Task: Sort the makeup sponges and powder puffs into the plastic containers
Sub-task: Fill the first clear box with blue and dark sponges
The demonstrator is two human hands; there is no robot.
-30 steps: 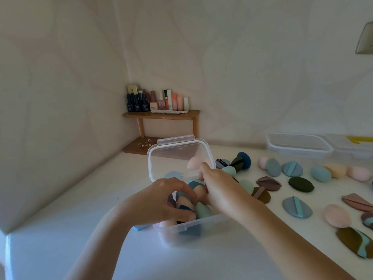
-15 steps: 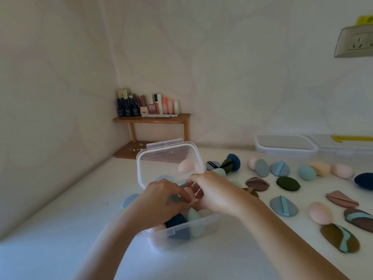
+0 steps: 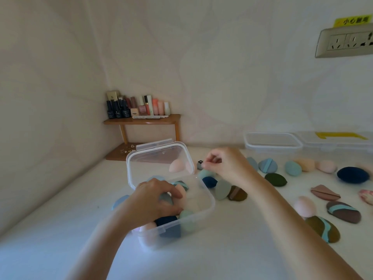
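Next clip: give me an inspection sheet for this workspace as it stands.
Surface: white tabletop, loose coloured sponges and puffs spread on its right.
Job's things: clear plastic container, lid open, holding coloured makeup sponges; second clear plastic tub at back.
Clutter: cosmetic bottles on wooden corner shelf.
Hands: left hand on sponges inside container; right hand curled above loose sponges, grip unclear.
Cables: nothing seen.
Surroundings: pale walls, wall socket.

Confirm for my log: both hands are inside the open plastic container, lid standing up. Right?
No. Only the left hand is inside the open plastic container, lid standing up; the head view shows the right hand outside it, above loose sponges on the table.
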